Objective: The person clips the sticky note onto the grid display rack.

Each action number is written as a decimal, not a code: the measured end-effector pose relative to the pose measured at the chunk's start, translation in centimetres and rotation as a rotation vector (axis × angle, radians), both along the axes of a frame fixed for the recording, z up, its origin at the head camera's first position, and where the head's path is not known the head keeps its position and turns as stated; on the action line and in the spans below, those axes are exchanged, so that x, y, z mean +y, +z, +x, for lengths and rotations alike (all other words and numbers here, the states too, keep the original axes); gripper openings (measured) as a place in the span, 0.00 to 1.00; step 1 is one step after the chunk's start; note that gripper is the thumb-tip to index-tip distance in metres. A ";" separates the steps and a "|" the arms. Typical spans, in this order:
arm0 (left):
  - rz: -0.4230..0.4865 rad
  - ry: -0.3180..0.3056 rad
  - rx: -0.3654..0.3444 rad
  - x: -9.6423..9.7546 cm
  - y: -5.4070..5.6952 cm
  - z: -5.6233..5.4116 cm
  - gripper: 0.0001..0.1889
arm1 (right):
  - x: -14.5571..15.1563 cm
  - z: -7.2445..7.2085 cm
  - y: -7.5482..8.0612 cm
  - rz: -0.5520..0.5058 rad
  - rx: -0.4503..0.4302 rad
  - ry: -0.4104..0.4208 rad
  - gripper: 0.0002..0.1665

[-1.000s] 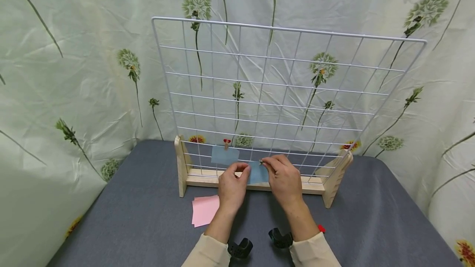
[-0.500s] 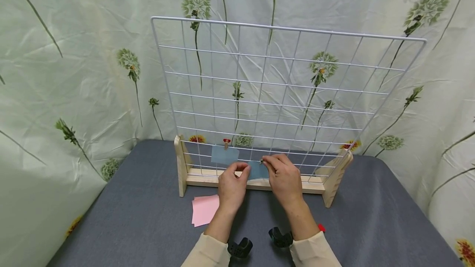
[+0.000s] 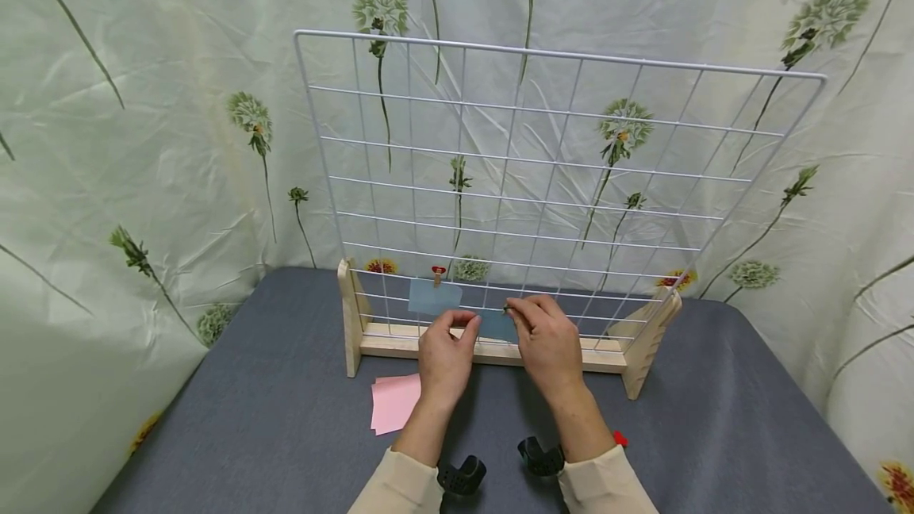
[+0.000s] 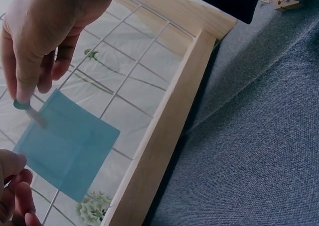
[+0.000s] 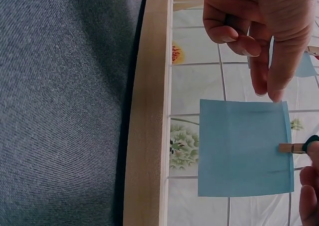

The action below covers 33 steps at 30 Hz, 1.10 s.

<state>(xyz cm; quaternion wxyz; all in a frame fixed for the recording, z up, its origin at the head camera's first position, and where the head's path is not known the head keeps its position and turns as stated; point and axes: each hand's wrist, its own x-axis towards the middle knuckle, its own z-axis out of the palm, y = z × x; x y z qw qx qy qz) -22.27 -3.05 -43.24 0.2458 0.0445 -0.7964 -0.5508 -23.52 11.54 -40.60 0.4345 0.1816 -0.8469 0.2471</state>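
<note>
A blue sheet of note paper [image 3: 497, 327] lies against the lower part of a white wire grid [image 3: 557, 114]. My left hand [image 3: 446, 357] pinches its upper left corner between thumb and fingertips. With thumb and index finger, my right hand [image 3: 551, 346] pinches a small wooden clothespin [image 5: 292, 148] with a dark green end. That clothespin bites the note's upper edge at a wire; the far prong is hidden behind the paper. To the left, another blue note [image 3: 432, 298] hangs from a clothespin with a red heart [image 3: 439, 272].
The grid stands in a wooden base [image 3: 600, 357] with an upright at each end. Pink notes [image 3: 394, 404] lie on the grey cloth, left of my left forearm. Something red [image 3: 619, 439] shows beside my right forearm. Loose clothespins [image 4: 286, 1] appear in the left wrist view.
The lower edge of the blue note between my hands has swung up and back towards the grid. Both hands have stayed almost where they were, with their pinches kept.
</note>
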 end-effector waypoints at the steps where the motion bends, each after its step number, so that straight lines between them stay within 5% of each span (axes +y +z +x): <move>1: 0.000 0.003 0.003 0.0 0.0 0.0 0.04 | 0.0 0.0 0.0 -0.011 0.011 -0.003 0.07; 16: -0.012 -0.006 -0.007 -0.2 0.3 0.4 0.03 | 0.3 0.3 0.5 -0.078 0.075 0.018 0.08; 26: -0.100 -0.057 -0.030 -0.9 0.1 0.5 0.04 | 0.9 1.1 1.3 -0.057 -0.050 0.029 0.06; 33: -0.130 -0.140 -0.114 -1.8 0.2 0.7 0.06 | 1.2 1.9 1.9 -0.052 -0.174 -0.007 0.06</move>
